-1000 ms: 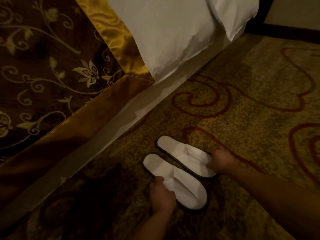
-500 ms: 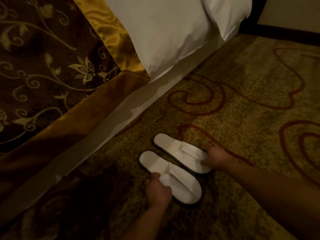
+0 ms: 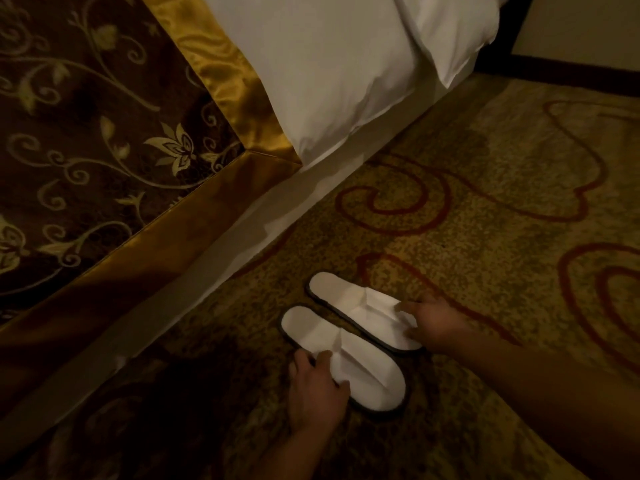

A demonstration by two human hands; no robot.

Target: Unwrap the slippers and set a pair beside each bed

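Carpet (image 3: 485, 209): covered the floor on the right and bottom of the view; mottled gold with dark red swirls.
Bed (image 3: 221, 271): ran diagonally from lower left to upper right; pale side panel met the carpet.
Bedspread (image 3: 86, 133): dark brown with pale floral scrollwork, edged by a shiny gold band.
Pillow (image 3: 329, 64): white, lay at the head end, its corner overhanging the bed edge.
Slippers: two white ones with dark sole edges lay flat on the carpet, side by side, almost touching, near the bed side, open heel ends toward the bed.
Far slipper (image 3: 349, 301): lay nearer the pillow end; its creased strap sat at the end nearer the camera.
Near slipper (image 3: 374, 379): lay closer to the camera, parallel to the other.
Right hand (image 3: 436, 323): fingers spread and lay on the strap of the far slipper; loosely open, not closed round it.
Left hand (image 3: 317, 393): thumb and fingers pinched the left edge of the near slipper's strap; a partial grip, fingers curled.
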